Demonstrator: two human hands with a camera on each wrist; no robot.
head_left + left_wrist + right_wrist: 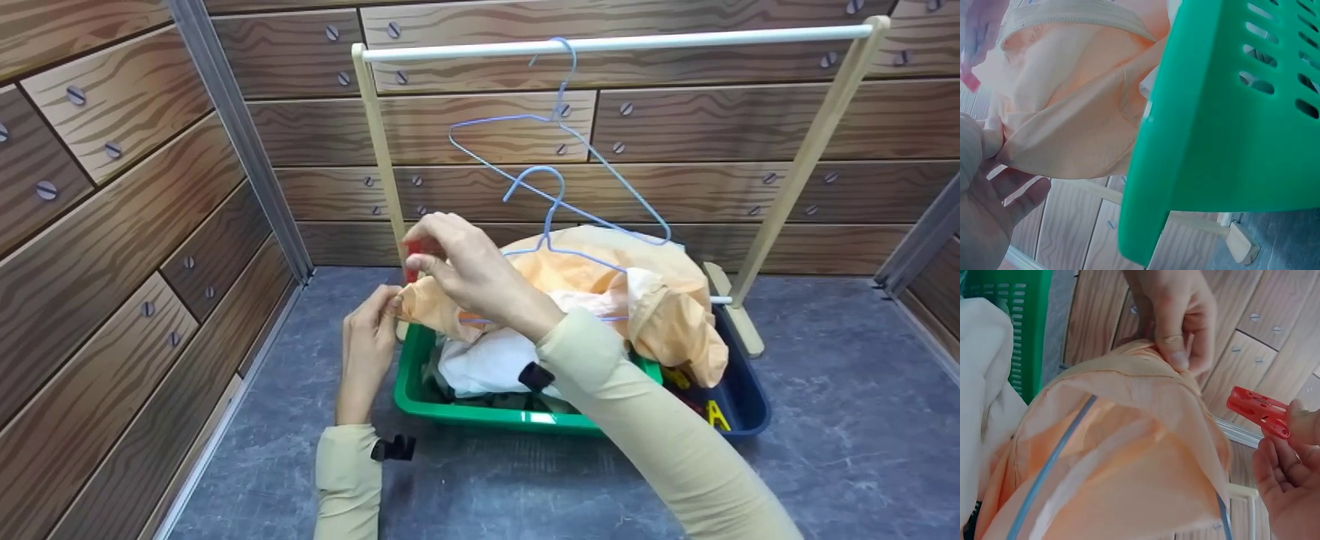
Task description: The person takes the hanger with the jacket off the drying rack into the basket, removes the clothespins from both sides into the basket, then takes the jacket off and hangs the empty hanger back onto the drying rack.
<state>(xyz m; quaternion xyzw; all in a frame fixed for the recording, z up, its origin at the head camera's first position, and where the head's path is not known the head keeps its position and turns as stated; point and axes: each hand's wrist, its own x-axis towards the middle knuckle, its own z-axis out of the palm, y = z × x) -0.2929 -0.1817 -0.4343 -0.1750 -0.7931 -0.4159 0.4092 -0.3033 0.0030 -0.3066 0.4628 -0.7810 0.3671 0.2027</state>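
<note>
A peach-coloured garment (679, 322) is draped over a blue wire hanger (551, 217), and the hanger's blue wire runs inside its opening in the right wrist view. My left hand (367, 330) pinches the garment's edge at its left end between thumb and fingers. Above and beside it, my right hand (480, 266) holds a red clothespin (1258, 410) between thumb and fingers, apart from the cloth. In the head view the right hand mostly hides the clothespin, and the right forearm crosses in front of the garment.
Below the garment stands a green basket (495, 414) with white cloth (480, 364) inside. A dark blue bin (754, 405) with yellow clothespins (716, 415) adjoins it on the right. Behind, a rack with a white rod (675, 41) carries another blue hanger (615, 169).
</note>
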